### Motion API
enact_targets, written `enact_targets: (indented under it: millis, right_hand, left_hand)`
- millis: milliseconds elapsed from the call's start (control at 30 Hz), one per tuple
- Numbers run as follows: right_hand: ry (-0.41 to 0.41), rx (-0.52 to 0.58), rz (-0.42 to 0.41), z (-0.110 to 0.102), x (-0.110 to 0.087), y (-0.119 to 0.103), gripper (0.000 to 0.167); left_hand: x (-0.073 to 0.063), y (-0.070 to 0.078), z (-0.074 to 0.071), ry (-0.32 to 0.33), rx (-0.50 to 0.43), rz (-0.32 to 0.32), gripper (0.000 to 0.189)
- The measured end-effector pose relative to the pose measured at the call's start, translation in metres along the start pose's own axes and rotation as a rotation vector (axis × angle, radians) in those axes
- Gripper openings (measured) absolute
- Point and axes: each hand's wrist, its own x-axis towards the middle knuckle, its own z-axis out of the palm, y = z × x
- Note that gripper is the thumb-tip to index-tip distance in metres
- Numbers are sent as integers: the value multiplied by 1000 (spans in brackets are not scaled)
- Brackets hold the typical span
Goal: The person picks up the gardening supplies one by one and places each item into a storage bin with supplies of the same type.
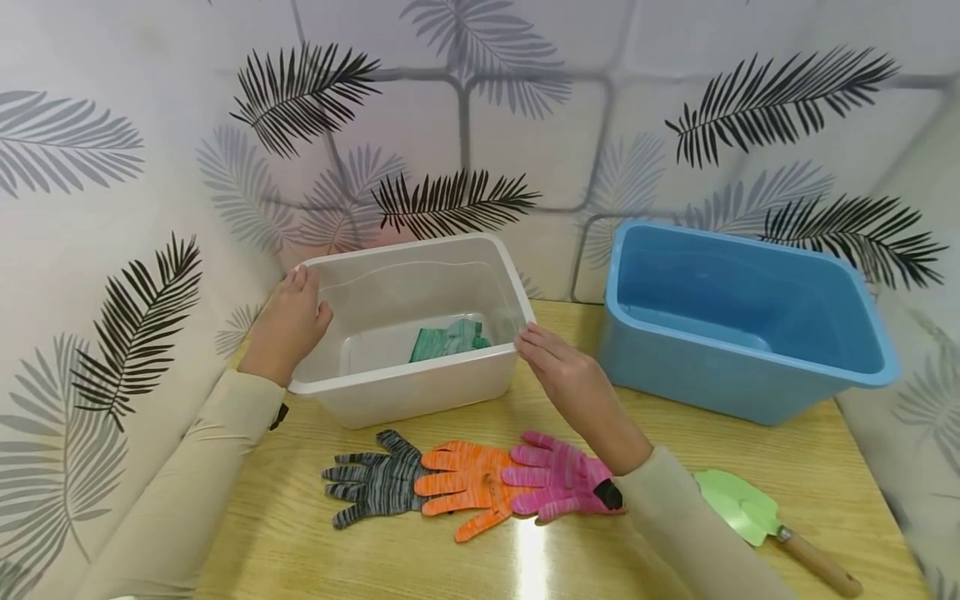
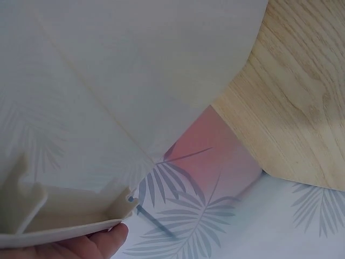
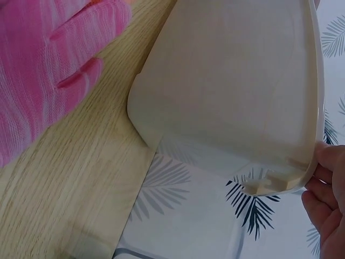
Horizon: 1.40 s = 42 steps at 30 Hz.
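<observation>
A white plastic bin stands on the table, with a crumpled green item on its floor; what kind it is I cannot tell. My left hand grips the bin's left rim; in the left wrist view, its fingertips curl beneath the lip. At the right rim my right hand holds on, its fingers bent around the edge in the right wrist view. Just in front of the bin lie a grey-black glove, an orange glove and a pink glove, overlapping in a row.
To the right stands a blue plastic bin. A hand trowel with a light green blade and wooden handle lies near the right front of the wooden table. Leaf-patterned sheeting rises behind and at both sides.
</observation>
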Motion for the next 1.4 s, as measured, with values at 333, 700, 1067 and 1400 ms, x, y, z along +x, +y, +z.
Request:
enact_targets:
  millis: [333, 700, 1067, 1400]
  right_hand:
    - [34, 104, 64, 0, -2, -2, 41]
    - [54, 105, 58, 0, -11, -5, 41]
    - [68, 69, 50, -6, -19, -11, 35]
    - [73, 44, 76, -16, -29, -23, 32]
  left_hand:
    - [0, 0, 1, 36, -8, -14, 47]
    - [4, 4, 0, -9, -22, -37, 43]
    - [14, 7, 5, -71, -54, -40, 47]
    - [26, 9, 10, -113, -88, 0, 42]
